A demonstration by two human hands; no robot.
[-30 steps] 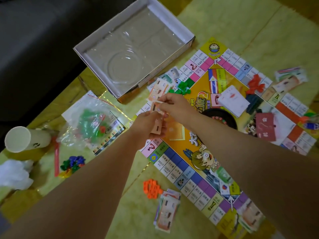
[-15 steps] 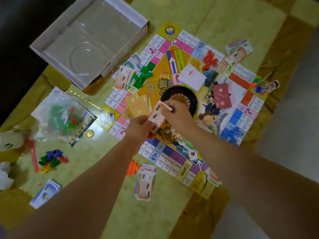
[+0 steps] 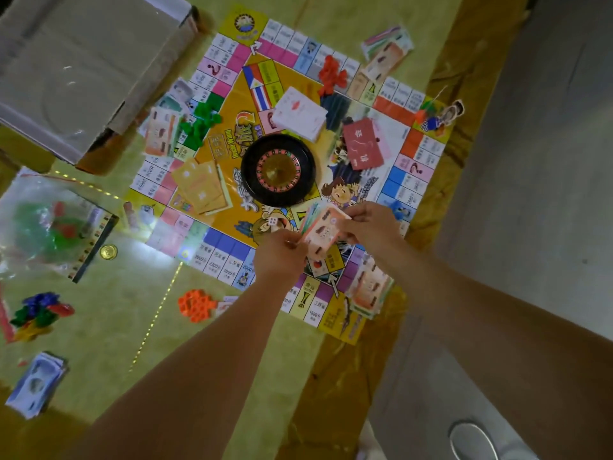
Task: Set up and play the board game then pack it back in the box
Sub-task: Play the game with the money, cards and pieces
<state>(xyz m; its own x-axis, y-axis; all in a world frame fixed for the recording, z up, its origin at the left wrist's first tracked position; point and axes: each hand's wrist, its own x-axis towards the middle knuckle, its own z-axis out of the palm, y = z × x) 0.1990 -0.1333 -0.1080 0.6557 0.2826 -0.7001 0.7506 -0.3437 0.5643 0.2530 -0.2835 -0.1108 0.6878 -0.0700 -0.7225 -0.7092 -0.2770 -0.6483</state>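
Head view: one board [image 3: 401, 134] lies on the table [image 3: 116, 327], carrying one wheel [image 3: 278, 170] at its middle, one die [image 3: 273, 221] and three decks (white deck [image 3: 300, 112], red deck [image 3: 363, 144], orange deck [image 3: 200, 187]), with one box [image 3: 83, 78] beside its far left edge. There are four heaps of houses, red houses [image 3: 331, 76] and green houses [image 3: 199, 121] on the board, orange houses [image 3: 195, 305] and mixed houses [image 3: 39, 310] off it, and four lying note piles: far pile [image 3: 386, 49], left pile [image 3: 162, 127], near pile [image 3: 368, 287], blue pile [image 3: 36, 383]. One wad [image 3: 323, 229] of notes is held over the board's near side, near the wheel, between the hands: the left hand [image 3: 282, 257] pinches its left end with curled fingers [image 3: 292, 244] and thumb, and the right hand [image 3: 368, 227] pinches its right end.
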